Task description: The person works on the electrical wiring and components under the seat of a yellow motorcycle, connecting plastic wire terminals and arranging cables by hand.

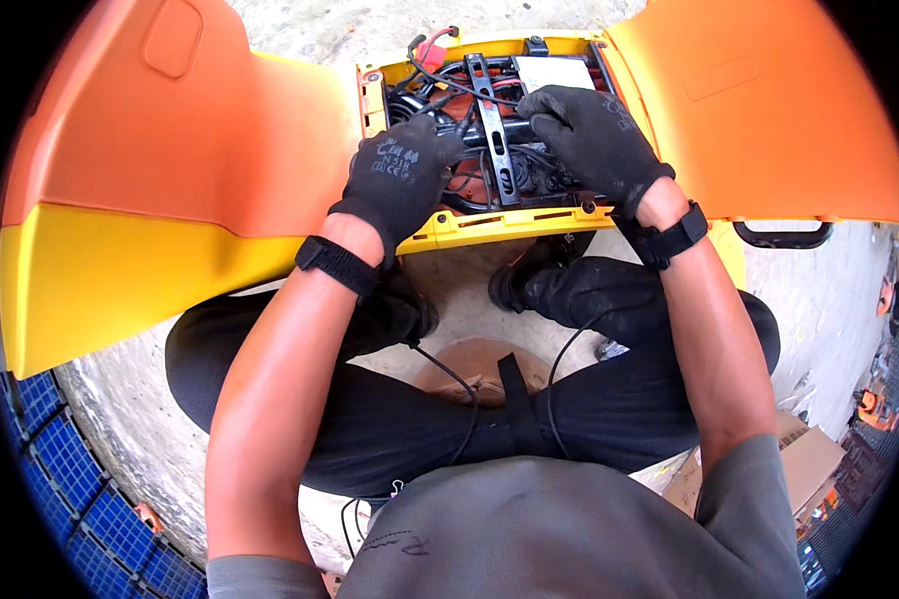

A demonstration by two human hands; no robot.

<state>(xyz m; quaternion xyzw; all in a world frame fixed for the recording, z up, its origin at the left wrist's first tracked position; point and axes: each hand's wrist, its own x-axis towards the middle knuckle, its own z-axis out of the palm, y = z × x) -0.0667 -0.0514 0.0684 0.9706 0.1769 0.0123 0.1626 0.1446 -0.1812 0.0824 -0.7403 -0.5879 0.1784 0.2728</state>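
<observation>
Both my hands wear black knit gloves and work over an open bay in a large orange and yellow plastic body (260,140). My left hand (402,165) is closed at the bay's left side, its fingers around a black cable (435,105). On the right, my right hand (599,140) has its fingers curled together. A thin black cable (484,95) runs to its fingertips, which are partly hidden. Between the hands, a slotted black metal bar (491,125) crosses the bay over dark tubes and wiring. A red connector (431,56) lies at the upper left of the bay.
A white rectangular panel (554,72) sits in the bay's far right. A black handle (784,236) juts from the body's right side. Cardboard (809,464) lies at my lower right, blue grid-patterned plastic (65,459) at lower left. My bent legs straddle a brown round object (469,369).
</observation>
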